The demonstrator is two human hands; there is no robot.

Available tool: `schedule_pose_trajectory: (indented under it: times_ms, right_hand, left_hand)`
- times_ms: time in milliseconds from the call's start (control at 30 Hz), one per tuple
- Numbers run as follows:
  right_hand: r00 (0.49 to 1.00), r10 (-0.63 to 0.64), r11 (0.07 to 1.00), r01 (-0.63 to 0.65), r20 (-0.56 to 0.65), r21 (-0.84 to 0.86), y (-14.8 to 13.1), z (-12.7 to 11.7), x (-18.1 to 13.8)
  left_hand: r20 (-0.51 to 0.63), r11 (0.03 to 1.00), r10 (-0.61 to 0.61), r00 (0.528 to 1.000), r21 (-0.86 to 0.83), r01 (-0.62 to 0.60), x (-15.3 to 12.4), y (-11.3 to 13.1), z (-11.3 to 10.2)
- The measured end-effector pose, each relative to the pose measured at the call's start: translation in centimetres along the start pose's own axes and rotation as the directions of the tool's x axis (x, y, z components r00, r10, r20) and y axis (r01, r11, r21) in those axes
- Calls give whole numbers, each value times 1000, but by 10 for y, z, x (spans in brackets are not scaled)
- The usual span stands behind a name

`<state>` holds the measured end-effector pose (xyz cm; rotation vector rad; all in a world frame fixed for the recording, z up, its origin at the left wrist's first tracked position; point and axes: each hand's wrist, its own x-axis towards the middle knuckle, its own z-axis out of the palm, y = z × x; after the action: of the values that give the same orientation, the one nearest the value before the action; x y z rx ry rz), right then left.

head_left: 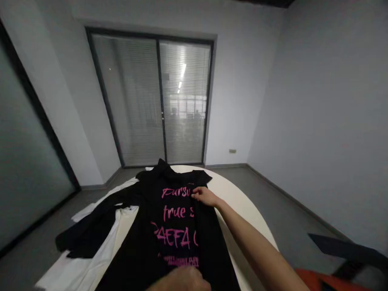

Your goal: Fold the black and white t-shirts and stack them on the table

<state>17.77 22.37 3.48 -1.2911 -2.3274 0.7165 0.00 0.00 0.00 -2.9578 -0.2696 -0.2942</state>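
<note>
A black T-shirt (148,242) with pink lettering lies spread on a round white table (248,210). Its right side is folded inward, so the ends of the printed lines are covered. My right hand (205,196) pinches the cloth near the shoulder, by the edge of that fold. At the bottom of the view my left hand (182,279), a little blurred, is closed on the lower part of the shirt; its fingertips are hidden.
Dark clothing (91,230) and white clothing (75,270) lie at the table's left side, partly over its edge. Behind the table stand glazed doors with blinds (133,105). A dark and orange object (321,279), perhaps a chair, is at the lower right.
</note>
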Motion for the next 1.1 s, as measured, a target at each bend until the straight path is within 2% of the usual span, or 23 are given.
schedule_pose_trajectory:
  times_ms: [100, 167, 333, 400, 467, 567, 633, 667, 700, 800, 867, 933, 1000, 1067, 1100]
  right_hand:
    - [1000, -9, 1000, 9, -18, -5, -4, 7, -8]
    - [999, -21, 1000, 20, -42, -20, -6, 10, -13]
    - [986, -103, 987, 85, -130, -139, -6, 17, -24]
    - [980, -132, 977, 103, -148, -187, -7, 20, -28]
    - [977, -154, 970, 121, -147, -213, -8, 22, -31]
    - [973, -181, 963, 146, -142, -226, -8, 22, -36]
    - [971, -195, 962, 161, -140, -220, -8, 21, -39]
    - [969, -201, 962, 168, -142, -214, -8, 21, -41]
    - [968, -206, 963, 174, -146, -205, -8, 21, -43]
    - [959, -201, 966, 161, -201, -202, -10, 22, -48]
    - [945, -143, 967, 71, -294, -244, -11, 24, -50]
    - [907, -6, 948, -129, -421, -291, -10, 24, -51]
    - [843, 156, 889, -347, -515, -299, -6, 21, -50]
    - [800, 267, 833, -472, -537, -289, 0, 17, -48]
    - [798, 299, 826, -491, -522, -278, 3, 14, -46]
  left_hand:
    - [73, 999, 32, 997, -19, -31, -6, 0, 20]
    - [59, 998, 29, 998, -62, -25, -7, 0, 20]
    - [-68, 964, -45, 997, -266, 26, -2, -1, -16]
    - [-59, 924, -89, 994, -378, 60, -2, 1, -25]
    - [17, 869, -119, 993, -481, 112, -4, 2, -22]
    - [192, 793, -114, 975, -573, 206, -7, 1, -13]
    - [285, 757, -100, 953, -600, 259, -6, -2, -18]
    - [297, 749, -105, 949, -604, 272, -5, -4, -25]
    - [287, 755, -89, 954, -605, 252, -3, -6, -34]
    - [84, 860, -156, 984, -479, 177, 2, -10, -60]
    - [33, 920, -153, 988, -360, 154, 2, -12, -65]
    - [35, 959, -133, 991, -247, 137, 0, -12, -57]
    - [31, 983, -105, 994, -148, 108, -3, -13, -47]
    - [20, 995, -69, 997, -66, 71, -3, -13, -40]
    - [16, 998, -49, 999, -34, 50, -2, -13, -40]
